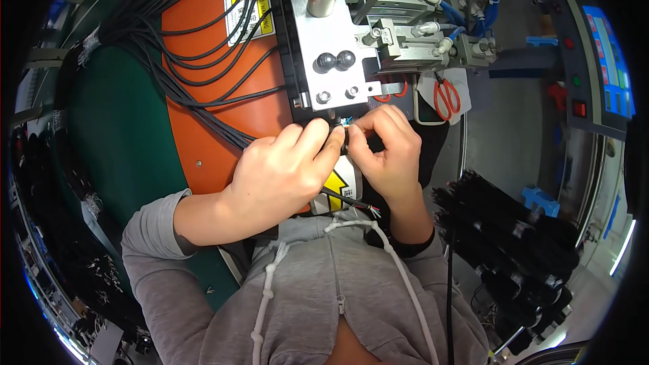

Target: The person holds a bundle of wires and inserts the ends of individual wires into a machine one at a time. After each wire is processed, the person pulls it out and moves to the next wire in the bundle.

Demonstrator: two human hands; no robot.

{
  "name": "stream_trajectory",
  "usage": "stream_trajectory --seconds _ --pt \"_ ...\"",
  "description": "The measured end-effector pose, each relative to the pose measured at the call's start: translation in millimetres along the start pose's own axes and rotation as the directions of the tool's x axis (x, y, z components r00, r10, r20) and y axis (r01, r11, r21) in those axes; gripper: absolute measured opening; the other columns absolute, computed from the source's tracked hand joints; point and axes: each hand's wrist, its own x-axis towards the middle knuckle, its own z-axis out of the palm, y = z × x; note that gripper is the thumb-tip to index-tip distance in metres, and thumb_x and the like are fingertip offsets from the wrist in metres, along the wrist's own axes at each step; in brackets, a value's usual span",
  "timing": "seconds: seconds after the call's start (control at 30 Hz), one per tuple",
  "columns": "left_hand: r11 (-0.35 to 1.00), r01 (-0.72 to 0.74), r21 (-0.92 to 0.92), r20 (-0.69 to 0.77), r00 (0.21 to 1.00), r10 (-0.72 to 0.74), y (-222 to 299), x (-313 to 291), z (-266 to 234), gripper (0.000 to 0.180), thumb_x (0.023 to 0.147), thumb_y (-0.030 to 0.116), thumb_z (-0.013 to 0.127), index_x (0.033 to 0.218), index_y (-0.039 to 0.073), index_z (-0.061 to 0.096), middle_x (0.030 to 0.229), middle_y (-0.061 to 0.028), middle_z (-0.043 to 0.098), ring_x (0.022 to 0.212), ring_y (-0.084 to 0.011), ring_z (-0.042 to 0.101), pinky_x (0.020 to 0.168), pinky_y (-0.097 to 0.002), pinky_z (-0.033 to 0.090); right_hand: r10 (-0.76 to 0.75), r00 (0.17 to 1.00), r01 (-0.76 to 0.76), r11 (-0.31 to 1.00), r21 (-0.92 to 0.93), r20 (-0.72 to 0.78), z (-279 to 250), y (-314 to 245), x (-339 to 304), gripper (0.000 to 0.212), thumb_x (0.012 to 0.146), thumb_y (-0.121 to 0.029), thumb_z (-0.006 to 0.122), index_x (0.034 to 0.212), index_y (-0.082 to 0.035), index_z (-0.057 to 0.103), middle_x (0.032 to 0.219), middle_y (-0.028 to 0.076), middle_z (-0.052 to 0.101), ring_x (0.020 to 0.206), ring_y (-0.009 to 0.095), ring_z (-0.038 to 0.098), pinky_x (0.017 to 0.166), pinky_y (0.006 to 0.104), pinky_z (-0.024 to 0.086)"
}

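Observation:
Both hands meet just below the front of a metal machine head (324, 47). With fingers pinched, my left hand (280, 165) grips the end of a black cable. Small white and blue wires (347, 122) stick up at the fingertips. My right hand (389, 149) is closed in a pinch on these thin wires, thumb and forefinger close to the left fingertips. Exactly where the fingers touch the wires is partly hidden. Below the hands, another black cable end (368, 208) shows bare coloured wires.
Many black cables (196, 88) run over the orange surface (223, 149) on the left, beside a green surface (135, 122). Red-handled scissors (447, 99) lie right of the machine. A control panel (595, 61) stands far right, above a hanging black cable bundle (507, 230).

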Motion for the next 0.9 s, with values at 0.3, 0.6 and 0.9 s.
stream_trajectory --seconds 0.3,0.6,0.9 --pt "1.0 -0.012 -0.005 0.008 1.0 0.012 -0.5 8.6 -1.1 0.035 0.069 0.012 0.062 0.103 0.003 0.067 0.077 -0.0003 0.048 0.061 -0.0109 0.05 0.045 -0.0224 0.041 0.029 0.987 0.004 0.979 0.206 -0.16 14.8 15.0 -4.2 0.008 0.074 0.004 0.064 0.074 0.001 0.056 0.07 0.008 0.056 0.066 0.019 0.054 0.063 0.0282 0.043" --pt "0.988 0.008 -0.157 -0.114 0.993 -0.026 -5.8 5.1 8.4 0.027 0.069 0.01 0.064 0.095 0.006 0.067 0.075 -0.0004 0.05 0.061 -0.0112 0.055 0.046 -0.0238 0.042 0.196 0.973 -0.137 0.915 0.378 -0.121 16.4 5.7 -5.9 0.004 0.08 0.0 0.061 0.082 0.001 0.057 0.075 0.003 0.058 0.071 0.009 0.053 0.065 0.0231 0.043" --pt "0.994 0.097 -0.05 0.021 0.995 -0.096 -3.1 -8.5 -5.8 0.018 0.073 0.007 0.064 0.091 0.003 0.065 0.076 -0.0025 0.052 0.059 -0.0125 0.059 0.049 -0.0274 0.047 0.379 0.923 -0.28 0.77 0.573 -0.059 17.6 20.4 -9.8 0.005 0.081 -0.001 0.065 0.085 0.0 0.062 0.077 0.005 0.062 0.074 0.014 0.059 0.069 0.0252 0.046"
